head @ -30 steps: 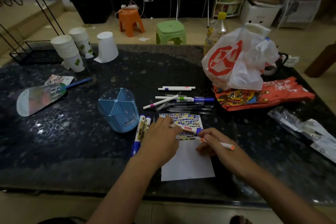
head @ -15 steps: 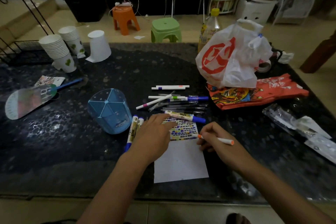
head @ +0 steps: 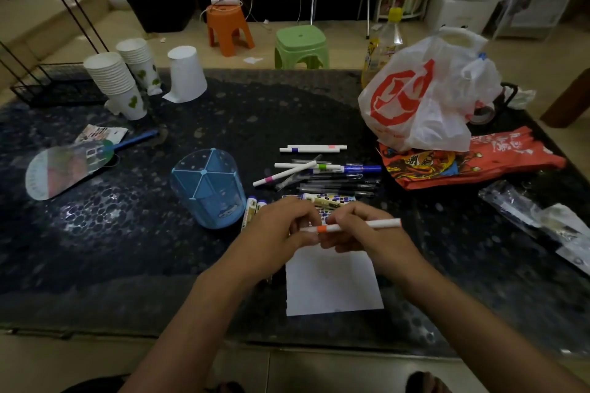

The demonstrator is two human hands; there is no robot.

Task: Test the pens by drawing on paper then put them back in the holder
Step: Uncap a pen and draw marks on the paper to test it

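Note:
A white pen with an orange band (head: pixel 376 224) lies level above the paper (head: pixel 332 281), held at both ends. My left hand (head: pixel 277 233) pinches its left end, and my right hand (head: pixel 360 233) grips the barrel near the orange band. The white paper shows coloured test marks along its top edge, partly hidden by my hands. The blue divided pen holder (head: pixel 207 188) stands to the left of my hands. Two markers (head: pixel 250 210) lie against its right side. A pile of several pens (head: pixel 325 172) lies beyond the paper.
A white and red plastic bag (head: pixel 424 96) sits on a red packet (head: pixel 472 163) at the right. Stacked paper cups (head: pixel 118 83) stand at the back left, a hand fan (head: pixel 64 163) lies at the left, and clear wrappers (head: pixel 542 217) at the right edge.
My left hand left the paper and came to the orange-banded pen. My right hand turned the pen level and raised it, so both hands now hold it above the paper.

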